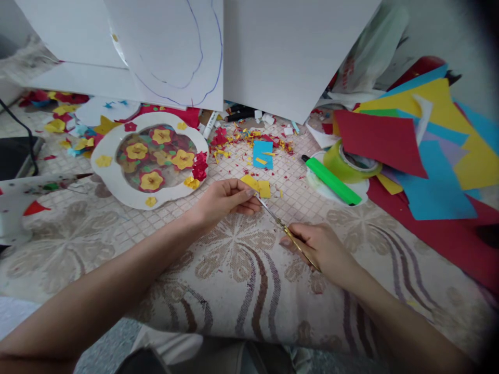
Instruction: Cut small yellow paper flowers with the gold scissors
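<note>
At the left fingers (242, 197), yellow paper (250, 182); in right fingers (305, 231), gold-handled scissors (287, 230)

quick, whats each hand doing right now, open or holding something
Left hand: closed, apparently pinching a small piece of yellow paper.
Right hand: closed around the handles of gold-handled scissors.
</note>
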The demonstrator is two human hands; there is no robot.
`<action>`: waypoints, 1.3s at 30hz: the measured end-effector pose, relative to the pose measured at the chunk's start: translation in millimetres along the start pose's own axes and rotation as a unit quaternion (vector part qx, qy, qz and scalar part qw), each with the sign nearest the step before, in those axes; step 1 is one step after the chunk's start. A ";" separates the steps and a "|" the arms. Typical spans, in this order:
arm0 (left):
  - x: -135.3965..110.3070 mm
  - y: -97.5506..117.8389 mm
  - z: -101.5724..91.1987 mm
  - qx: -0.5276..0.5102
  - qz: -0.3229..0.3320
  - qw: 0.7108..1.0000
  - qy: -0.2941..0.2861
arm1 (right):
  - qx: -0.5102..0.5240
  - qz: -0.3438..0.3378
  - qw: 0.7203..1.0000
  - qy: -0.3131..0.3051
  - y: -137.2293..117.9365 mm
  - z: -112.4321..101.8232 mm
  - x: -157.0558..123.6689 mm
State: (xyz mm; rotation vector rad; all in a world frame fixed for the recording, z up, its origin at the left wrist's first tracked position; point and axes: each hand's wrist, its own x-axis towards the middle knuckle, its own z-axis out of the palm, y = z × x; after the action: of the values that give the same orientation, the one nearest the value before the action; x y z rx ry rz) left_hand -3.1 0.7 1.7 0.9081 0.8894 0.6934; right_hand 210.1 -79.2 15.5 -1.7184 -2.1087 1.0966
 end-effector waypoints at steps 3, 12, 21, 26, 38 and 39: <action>0.8 0.7 -2.2 0.000 0.010 1.000 0.000 | 0.004 0.001 1.000 -0.011 0.7 -1.1 -0.5; 0.1 8.7 -7.4 -0.014 -0.059 0.996 -0.072 | 0.110 -0.025 0.989 -0.092 10.6 -8.6 -6.5; 2.0 7.9 -8.5 -0.010 -0.065 0.995 -0.071 | 0.218 0.031 0.962 -0.160 29.1 -9.3 -5.6; 1.6 10.1 -7.5 0.001 -0.091 0.993 -0.069 | 0.270 0.049 0.943 -0.189 38.3 -6.0 -5.8; 4.6 3.0 -12.5 0.072 -0.034 0.993 -0.090 | 0.255 0.079 0.946 -0.184 19.2 -12.0 -6.3; 4.5 3.1 -12.4 0.077 -0.033 0.993 -0.088 | 0.250 0.082 0.948 -0.181 17.8 -12.5 -6.4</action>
State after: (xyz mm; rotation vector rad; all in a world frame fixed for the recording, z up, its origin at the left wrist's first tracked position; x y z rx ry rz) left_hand -12.3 10.3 -1.2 1.0558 0.8196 0.4851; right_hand 232.8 -79.1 14.6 -1.5443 -1.6573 1.9252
